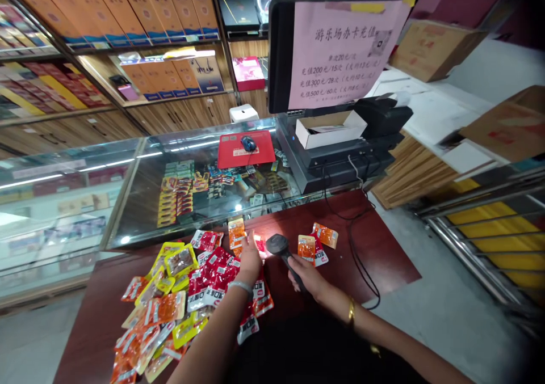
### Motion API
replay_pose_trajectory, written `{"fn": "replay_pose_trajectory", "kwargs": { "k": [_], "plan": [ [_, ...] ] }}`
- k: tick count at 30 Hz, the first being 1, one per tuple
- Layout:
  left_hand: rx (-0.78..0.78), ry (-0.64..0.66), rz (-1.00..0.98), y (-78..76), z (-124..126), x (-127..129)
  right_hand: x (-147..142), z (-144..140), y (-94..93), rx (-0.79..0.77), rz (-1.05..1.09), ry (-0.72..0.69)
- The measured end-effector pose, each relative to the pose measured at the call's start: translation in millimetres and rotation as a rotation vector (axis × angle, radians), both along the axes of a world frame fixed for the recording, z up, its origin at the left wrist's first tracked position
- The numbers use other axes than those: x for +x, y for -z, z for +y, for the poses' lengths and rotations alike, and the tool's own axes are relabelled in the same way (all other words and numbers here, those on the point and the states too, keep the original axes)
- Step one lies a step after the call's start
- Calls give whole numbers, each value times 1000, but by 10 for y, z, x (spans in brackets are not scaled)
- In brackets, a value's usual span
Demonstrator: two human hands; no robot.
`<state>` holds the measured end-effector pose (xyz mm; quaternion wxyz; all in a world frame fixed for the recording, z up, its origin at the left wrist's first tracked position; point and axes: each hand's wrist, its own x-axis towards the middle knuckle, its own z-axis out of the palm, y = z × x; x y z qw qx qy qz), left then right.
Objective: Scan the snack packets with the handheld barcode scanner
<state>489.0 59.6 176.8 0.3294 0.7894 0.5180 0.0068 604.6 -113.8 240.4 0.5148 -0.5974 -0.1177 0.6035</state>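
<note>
Right grip [307,276] clasps scanner [281,249] (level); left [249,257] flat

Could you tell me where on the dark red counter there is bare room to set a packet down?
The counter is bare right of the orange packets, out to the black cable. A narrower bare strip runs along the near-left edge beside the packet pile. It is crowded from the pile to the left hand and the scanner in the right hand.
</note>
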Motion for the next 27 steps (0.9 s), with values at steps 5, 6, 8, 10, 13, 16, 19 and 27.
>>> {"fn": "replay_pose_trajectory", "kwargs": {
  "k": [5, 6, 8, 10, 13, 16, 19, 27],
  "plan": [
    [-119, -76, -64, -37, -3, -42, 28, -109, -2, 8, -14, 45],
    [-140, -86, -71, -42, -11, -42, 35, -126, -7, 9, -14, 54],
    [-173, -93, -99, -45, -48, -26, 48, -150, -25, 12, -13, 64],
    [-198, -88, -156, -39, -116, 12, 58, -160, -51, 19, -14, 66],
    [-228, -72, -258, -29, -246, 86, 64, -161, -79, 31, -15, 62],
    [-292, -79, -342, -37, -343, 138, 70, -175, -78, 37, -12, 62],
    [-350, -114, -356, -55, -380, 149, 81, -217, -64, 34, -7, 65],
    [-481, -78, -470, 4, -602, 520, 120, -350, -90, 21, -13, 124]
  ]
}}
